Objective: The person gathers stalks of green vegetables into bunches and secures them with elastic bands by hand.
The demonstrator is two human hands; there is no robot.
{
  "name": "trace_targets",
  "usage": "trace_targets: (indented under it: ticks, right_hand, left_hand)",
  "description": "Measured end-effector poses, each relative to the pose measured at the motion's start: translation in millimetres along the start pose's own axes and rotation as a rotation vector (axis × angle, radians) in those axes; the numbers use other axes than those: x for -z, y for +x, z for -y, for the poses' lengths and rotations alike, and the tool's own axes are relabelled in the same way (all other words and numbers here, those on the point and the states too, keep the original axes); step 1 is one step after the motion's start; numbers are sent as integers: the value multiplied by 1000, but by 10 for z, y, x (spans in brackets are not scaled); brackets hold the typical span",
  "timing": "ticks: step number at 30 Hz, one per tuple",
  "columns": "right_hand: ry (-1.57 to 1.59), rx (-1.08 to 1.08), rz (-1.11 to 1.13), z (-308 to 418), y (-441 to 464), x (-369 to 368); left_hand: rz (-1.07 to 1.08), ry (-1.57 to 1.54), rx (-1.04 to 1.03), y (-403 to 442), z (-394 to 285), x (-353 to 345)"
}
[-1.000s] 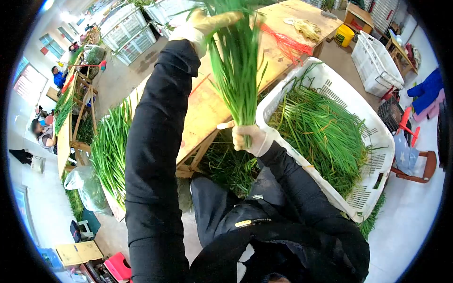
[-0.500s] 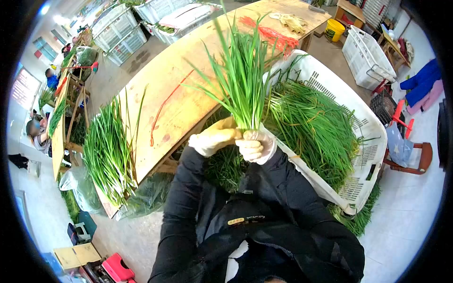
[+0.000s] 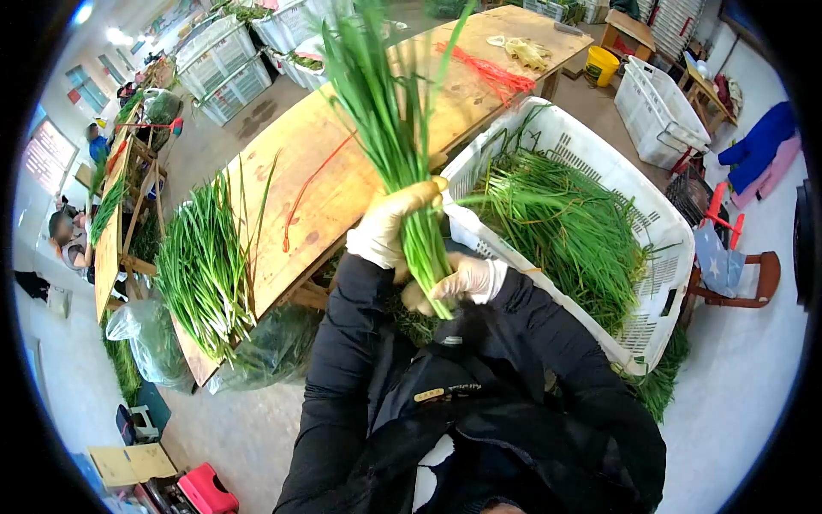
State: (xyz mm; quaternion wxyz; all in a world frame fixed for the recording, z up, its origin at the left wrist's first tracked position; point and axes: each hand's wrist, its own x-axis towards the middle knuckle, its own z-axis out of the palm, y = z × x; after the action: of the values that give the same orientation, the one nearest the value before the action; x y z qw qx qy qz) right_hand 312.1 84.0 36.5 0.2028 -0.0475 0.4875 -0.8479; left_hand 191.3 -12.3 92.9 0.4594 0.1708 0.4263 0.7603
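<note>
My left hand (image 3: 387, 224), in a pale glove, is wrapped round the middle of a bunch of long green leafy stalks (image 3: 390, 128). Lower down, my right hand (image 3: 469, 281), gloved too, closes on the pale stalk ends. The bunch stands nearly upright, leaning left, its top blurred by motion. At its right, a white perforated crate (image 3: 589, 135) holds a heap of similar greens (image 3: 565, 231). Another pile of stalks (image 3: 204, 265) lies on the near left end of the wooden table (image 3: 300, 184).
Red strings (image 3: 492, 70) and a glove (image 3: 527, 53) lie at the table's far end. Plastic bags (image 3: 278, 347) sit beneath its left end. A yellow bucket (image 3: 602, 66), a white crate (image 3: 659, 111) and a chair (image 3: 762, 281) stand right. People sit at another table (image 3: 113, 231) at left.
My left hand has moved from the stalk ends up to the bunch's middle. The bunch has shifted left and tilted, and my right hand is slightly lower, still at its base.
</note>
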Motion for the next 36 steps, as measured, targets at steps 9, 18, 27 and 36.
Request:
trace_targets:
  ticks: [9,18,27,36]
  right_hand:
    - [-704,621,-852,247,830,193]
    - [-724,439,-795,603,1809,759]
    - [-609,344,-510,149,1219,639]
    - [-69,23,-133,-156,-343,335]
  left_hand:
    - [-120,219,-521,434,-196,-60]
    - [2,404,-740,712,-958,127]
    - [52,416,-644,546,-1151,62]
    - [50,419,-553,156,-778,424]
